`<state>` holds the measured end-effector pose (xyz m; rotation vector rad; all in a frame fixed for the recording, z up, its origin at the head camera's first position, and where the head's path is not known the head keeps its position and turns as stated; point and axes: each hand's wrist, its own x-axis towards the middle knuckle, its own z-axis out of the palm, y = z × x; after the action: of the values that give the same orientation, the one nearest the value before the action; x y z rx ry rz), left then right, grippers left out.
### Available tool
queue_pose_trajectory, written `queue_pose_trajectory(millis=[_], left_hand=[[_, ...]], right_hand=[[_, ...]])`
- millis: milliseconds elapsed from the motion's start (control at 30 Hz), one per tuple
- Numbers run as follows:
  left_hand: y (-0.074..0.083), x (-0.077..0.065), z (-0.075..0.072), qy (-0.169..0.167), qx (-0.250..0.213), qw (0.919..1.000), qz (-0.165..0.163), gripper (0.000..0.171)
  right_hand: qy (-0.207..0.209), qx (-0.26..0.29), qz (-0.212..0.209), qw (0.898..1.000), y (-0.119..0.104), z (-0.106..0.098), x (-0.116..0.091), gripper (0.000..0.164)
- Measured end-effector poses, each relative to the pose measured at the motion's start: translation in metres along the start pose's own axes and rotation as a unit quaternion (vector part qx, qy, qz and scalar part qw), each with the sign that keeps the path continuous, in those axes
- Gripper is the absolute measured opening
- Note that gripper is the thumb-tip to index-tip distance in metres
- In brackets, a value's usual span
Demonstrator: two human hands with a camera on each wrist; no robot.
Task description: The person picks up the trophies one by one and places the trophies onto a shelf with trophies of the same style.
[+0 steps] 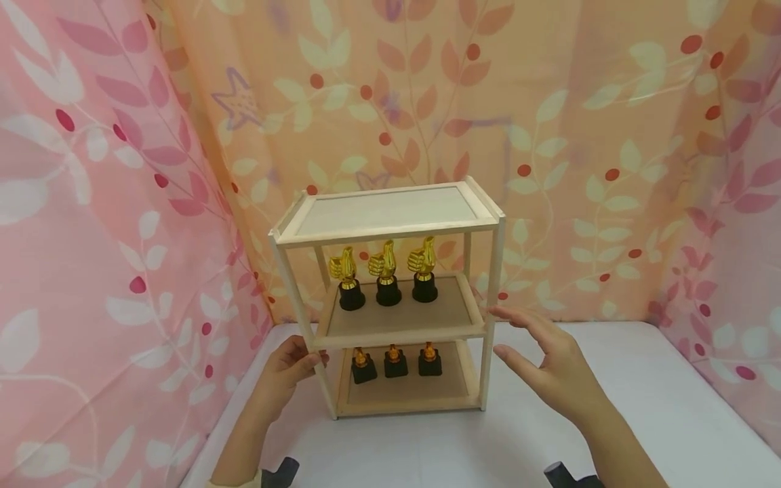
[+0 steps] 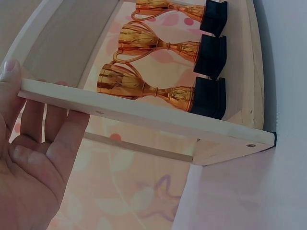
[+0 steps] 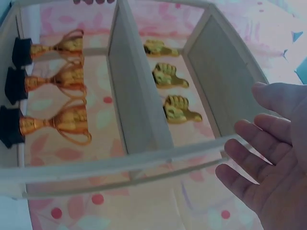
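A three-tier pale wooden shelf [image 1: 390, 210] stands upright, with light panels. On its middle tier is a row of three gold thumbs-up trophies [image 1: 388, 293] with round black bases. Three gold cup trophies [image 2: 163, 45] with square black bases line the bottom tier; the middle tier hides their tops in the head view. My left hand [image 1: 281, 373] grips the front left post [image 2: 124, 110], thumb on one side and fingers on the other. By the front right post [image 1: 493, 298], my right hand [image 1: 558, 369] holds nothing, its fingers spread and slightly bent; contact is unclear.
The shelf stands on a white-covered table [image 1: 421, 454]. An orange floral curtain [image 1: 549, 169] hangs behind it, and pink floral cloth [image 1: 91, 271] closes in the left and right sides. Black wrist-worn pieces [image 1: 281, 472] show at the lower edge.
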<state>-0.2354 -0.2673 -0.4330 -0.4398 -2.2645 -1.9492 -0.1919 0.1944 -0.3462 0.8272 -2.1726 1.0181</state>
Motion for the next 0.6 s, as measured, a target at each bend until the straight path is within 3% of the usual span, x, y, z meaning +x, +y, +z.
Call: queue_pose_trajectory(millis=[267,600], left_hand=[[0.0,0.0,0.001,0.001,-0.005,1.0,-0.005,0.024],[0.005,-0.001,0.0,-0.002,0.005,1.0,0.002,0.027]], right_hand=[[0.022,-0.062,-0.025,0.998,0.012,-0.028,-0.001,0.071],[0.05,-0.087,-0.029,0.995,0.026,-0.046,-0.004,0.073]])
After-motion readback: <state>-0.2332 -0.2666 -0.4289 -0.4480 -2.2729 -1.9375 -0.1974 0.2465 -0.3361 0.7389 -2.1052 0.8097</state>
